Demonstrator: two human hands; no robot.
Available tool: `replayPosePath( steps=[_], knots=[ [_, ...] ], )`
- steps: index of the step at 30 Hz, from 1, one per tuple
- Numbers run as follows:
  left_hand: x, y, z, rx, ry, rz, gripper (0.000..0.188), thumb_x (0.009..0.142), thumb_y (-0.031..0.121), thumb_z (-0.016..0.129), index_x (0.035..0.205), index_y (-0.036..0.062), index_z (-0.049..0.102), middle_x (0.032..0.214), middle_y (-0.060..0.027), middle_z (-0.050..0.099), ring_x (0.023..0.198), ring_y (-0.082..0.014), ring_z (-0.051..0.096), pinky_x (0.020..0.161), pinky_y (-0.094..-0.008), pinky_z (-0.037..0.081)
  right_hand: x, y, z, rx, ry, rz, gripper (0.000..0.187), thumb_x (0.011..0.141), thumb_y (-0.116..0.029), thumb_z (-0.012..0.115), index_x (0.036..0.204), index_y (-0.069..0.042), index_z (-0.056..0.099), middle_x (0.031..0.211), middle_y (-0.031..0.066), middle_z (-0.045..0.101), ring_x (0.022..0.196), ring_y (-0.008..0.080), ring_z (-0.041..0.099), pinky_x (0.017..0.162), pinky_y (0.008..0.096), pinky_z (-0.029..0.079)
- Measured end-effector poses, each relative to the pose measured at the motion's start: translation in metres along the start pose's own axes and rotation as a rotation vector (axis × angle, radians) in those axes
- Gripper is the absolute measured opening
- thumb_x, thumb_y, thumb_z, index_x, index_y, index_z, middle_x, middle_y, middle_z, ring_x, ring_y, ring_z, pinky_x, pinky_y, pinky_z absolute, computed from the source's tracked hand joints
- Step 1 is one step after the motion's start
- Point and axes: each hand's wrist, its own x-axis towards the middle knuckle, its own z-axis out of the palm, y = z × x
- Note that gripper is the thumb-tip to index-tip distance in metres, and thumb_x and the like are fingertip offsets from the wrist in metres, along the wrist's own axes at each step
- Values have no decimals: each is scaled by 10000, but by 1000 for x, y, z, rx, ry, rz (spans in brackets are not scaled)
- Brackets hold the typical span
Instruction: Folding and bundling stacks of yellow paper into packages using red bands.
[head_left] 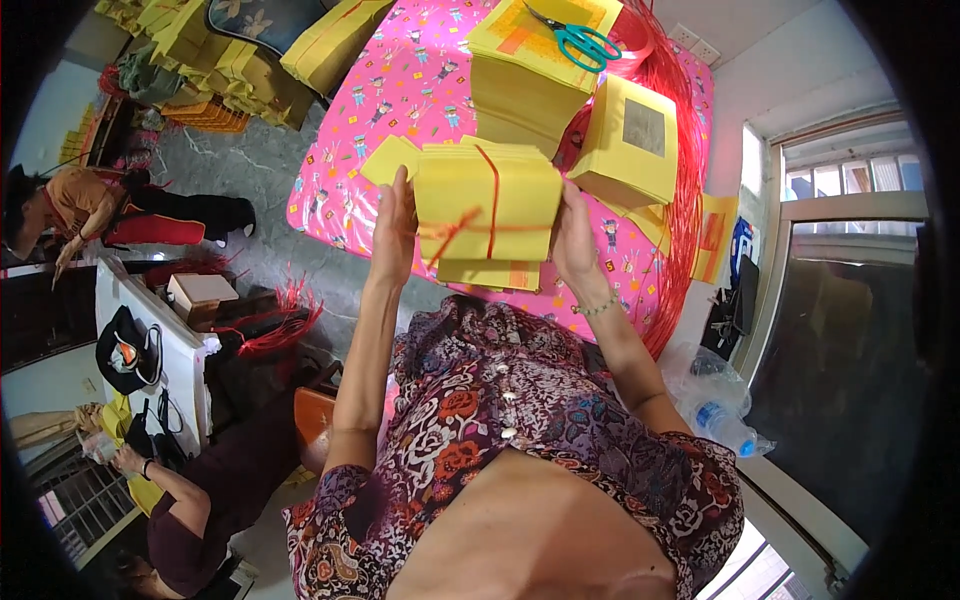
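A thick bundle of yellow paper [455, 190], tied both ways with red plastic string, is held up in front of me over the table. My left hand [395, 228] presses on its left side and my right hand [574, 238] on its right side, so it is gripped between them. Loose red string ends stick out at the bundle's lower left. Below it more yellow sheets [490, 275] show at the table's near edge, and another yellow sheet [388, 160] peeks out behind my left fingers. A beaded bracelet circles my right wrist.
The table has a pink patterned cover [350, 150]. Beyond the bundle rise a tall yellow paper stack [530, 100] topped by green-handled scissors [585, 48] and a second stack [612, 150]. Red string strands [680, 200] hang along the right. Two people [85, 210] work at the left.
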Motion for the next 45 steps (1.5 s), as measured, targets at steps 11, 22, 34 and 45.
replayPosePath(
  steps=[11, 22, 34, 45],
  knots=[
    [-7, -13, 22, 142, 16, 244, 635, 1015, 344, 414, 1513, 15, 199, 1567, -135, 220, 1436, -227, 238, 1154, -343, 216, -7, 25, -17, -170, 58, -309, 248, 991, -183, 431, 1199, -48, 427, 1306, 121, 448, 1264, 199, 393, 1096, 340, 270],
    [36, -25, 6, 419, 208, 144, 612, 972, 251, 564, 1487, 48, 302, 1420, -135, 401, 1289, -222, 435, 1050, -330, 367, 29, 24, -19, -128, 39, -92, 483, 988, -194, 442, 1415, -6, 318, 1372, 105, 439, 1279, 179, 406, 1087, 318, 308],
    [10, -3, 24, 204, 132, -111, 677, 1012, 301, 487, 1540, 82, 125, 1463, -136, 407, 1299, -193, 427, 1064, -298, 339, 0, 21, -4, -158, 50, -72, 507, 1027, -271, 368, 1445, 2, 278, 1460, 125, 349, 1367, 200, 302, 1130, 328, 238],
    [37, -17, 5, 483, 171, -86, 793, 967, 468, 514, 1404, -158, 303, 1299, -258, 539, 1211, -238, 523, 1020, -308, 391, 18, 31, -12, -598, 135, -132, 624, 1024, -329, 405, 1479, 53, 217, 1514, 212, 302, 1420, 282, 266, 1152, 352, 212]
  ],
)
